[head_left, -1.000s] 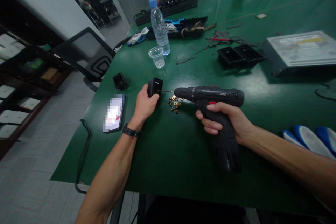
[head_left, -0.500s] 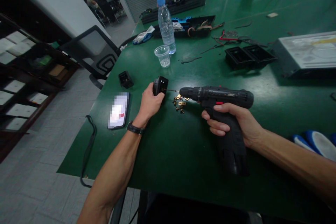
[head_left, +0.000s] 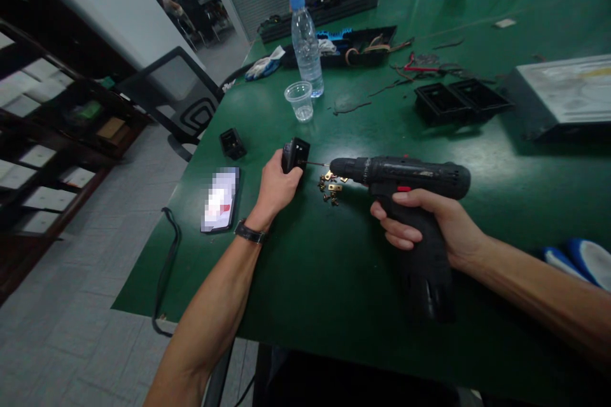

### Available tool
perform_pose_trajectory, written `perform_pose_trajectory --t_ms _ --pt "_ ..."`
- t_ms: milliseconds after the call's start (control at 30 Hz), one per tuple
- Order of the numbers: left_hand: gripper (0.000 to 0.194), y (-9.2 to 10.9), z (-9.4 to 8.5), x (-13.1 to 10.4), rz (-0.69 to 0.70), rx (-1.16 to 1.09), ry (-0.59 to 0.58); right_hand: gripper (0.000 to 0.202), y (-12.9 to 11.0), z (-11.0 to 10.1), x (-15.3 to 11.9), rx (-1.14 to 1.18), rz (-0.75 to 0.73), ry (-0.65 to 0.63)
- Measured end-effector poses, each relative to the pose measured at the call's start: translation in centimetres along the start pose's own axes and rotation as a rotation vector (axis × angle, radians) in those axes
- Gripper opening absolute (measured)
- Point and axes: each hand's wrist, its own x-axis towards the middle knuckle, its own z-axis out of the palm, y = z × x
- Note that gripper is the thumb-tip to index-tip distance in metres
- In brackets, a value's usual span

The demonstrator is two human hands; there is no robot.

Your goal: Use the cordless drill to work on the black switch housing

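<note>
Swung slightly left since the earlier frame, the head camera shows everything a little further right, while what lies on the bench (head_left: 329,292) and what is held keep their relative places. At its near left corner a black strap (head_left: 172,251) hangs over; along the left edge lie a lit phone (head_left: 221,200) and, further back, a small black box (head_left: 232,143). Next, the left hand (head_left: 278,186) has its fingers closed around a black housing (head_left: 298,151), whose open face points right, towards the drill (head_left: 413,177). A thin bit (head_left: 317,163) reaches left into that opening; its tip's contact is hidden. Brass plates (head_left: 335,188) and small screws (head_left: 331,199) lie loose just below the chuck. Along its barrel, the drill's long axis runs left to right, chuck towards the left edge, grip dropping towards the near edge. Wrapped around that grip are the fingers of the right hand (head_left: 449,229). Furthest right lies a blue-and-white glove (head_left: 592,261).
</note>
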Motion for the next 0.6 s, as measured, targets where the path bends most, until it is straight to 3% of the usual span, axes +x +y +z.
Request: perform_pose_trajectory --t_ms 600 --pt "0.024 0.27 -0.08 -0.05 -0.017 -0.029 -0.014 0.023 0.16 -0.18 0.06 -0.023 -0.015 -0.002"
